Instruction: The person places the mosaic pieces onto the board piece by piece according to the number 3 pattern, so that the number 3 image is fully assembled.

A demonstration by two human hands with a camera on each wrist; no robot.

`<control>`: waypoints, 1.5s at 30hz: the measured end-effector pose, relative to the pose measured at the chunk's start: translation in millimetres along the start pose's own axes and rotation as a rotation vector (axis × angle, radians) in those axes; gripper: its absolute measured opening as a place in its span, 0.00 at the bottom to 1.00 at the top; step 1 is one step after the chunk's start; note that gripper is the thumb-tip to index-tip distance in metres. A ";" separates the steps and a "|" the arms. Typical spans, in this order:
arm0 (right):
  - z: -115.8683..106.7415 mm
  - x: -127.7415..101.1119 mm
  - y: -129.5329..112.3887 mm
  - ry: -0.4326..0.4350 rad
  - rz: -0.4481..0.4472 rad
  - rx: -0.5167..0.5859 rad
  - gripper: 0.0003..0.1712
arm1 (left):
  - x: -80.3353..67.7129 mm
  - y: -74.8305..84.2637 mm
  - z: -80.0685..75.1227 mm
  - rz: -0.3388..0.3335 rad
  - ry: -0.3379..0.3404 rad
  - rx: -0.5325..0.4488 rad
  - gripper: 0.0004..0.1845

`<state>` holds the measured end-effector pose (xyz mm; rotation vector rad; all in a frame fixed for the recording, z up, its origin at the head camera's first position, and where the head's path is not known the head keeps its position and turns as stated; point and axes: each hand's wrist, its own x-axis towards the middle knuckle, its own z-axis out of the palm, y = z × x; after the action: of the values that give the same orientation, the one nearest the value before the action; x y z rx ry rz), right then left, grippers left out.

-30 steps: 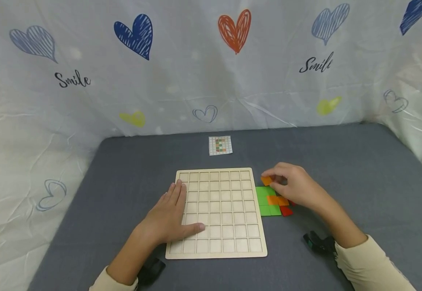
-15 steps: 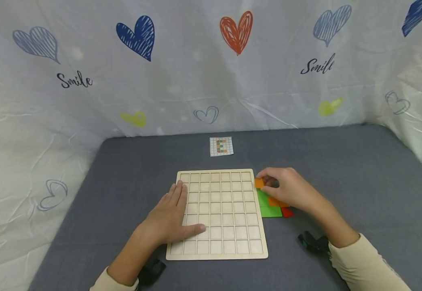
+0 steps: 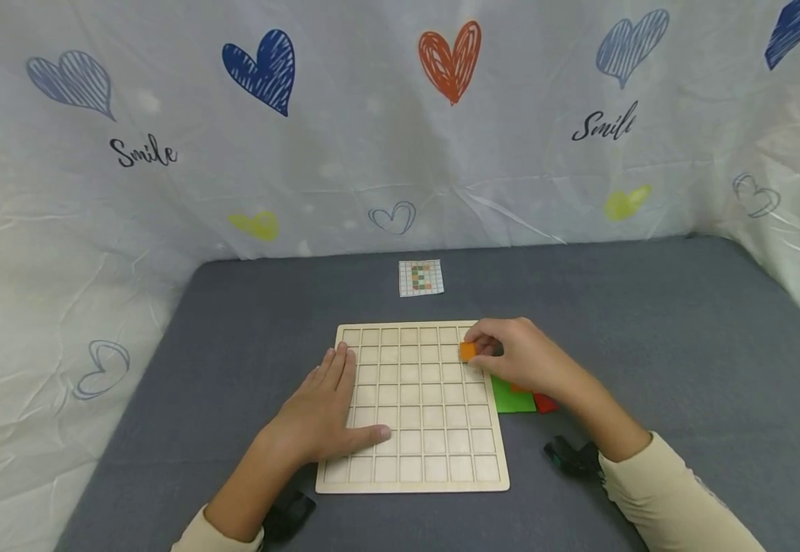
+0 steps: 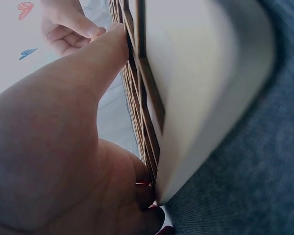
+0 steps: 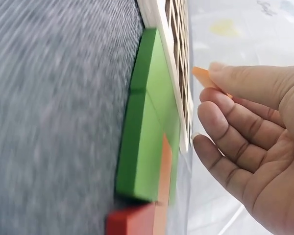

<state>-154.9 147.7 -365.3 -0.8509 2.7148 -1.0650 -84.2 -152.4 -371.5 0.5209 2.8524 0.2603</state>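
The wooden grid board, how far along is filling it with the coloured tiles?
Barely begun. Done: nothing; every cell showing on the flat wooden grid board looks empty. In hand: the right hand pinches a small orange square tile over the board's far right corner, while the left hand rests flat on its left side. Left: the green, orange and red square tiles lying beside the board.

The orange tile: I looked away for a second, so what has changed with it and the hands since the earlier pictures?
The right hand, pinching the orange tile, carried it leftward from above the tile pile to over the wooden grid board, near its far right corner. The left hand stayed flat on the board's left side; the board and the pattern card did not move.
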 end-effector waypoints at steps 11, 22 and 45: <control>15.1 11.6 -7.5 0.003 -0.023 0.007 0.13 | 0.4 0.8 1.5 -0.012 0.003 -0.002 0.61; 23.8 23.2 -13.3 0.023 -0.046 -0.076 0.13 | 0.2 0.3 2.6 -0.005 0.004 0.005 0.60; 28.5 38.0 -21.7 -0.024 -0.025 -0.184 0.05 | 1.6 -0.3 1.9 -0.013 -0.007 0.007 0.61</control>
<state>-168.5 97.3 -368.5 -0.9197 2.8218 -0.8121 -85.3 -151.9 -373.8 0.5028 2.8499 0.2461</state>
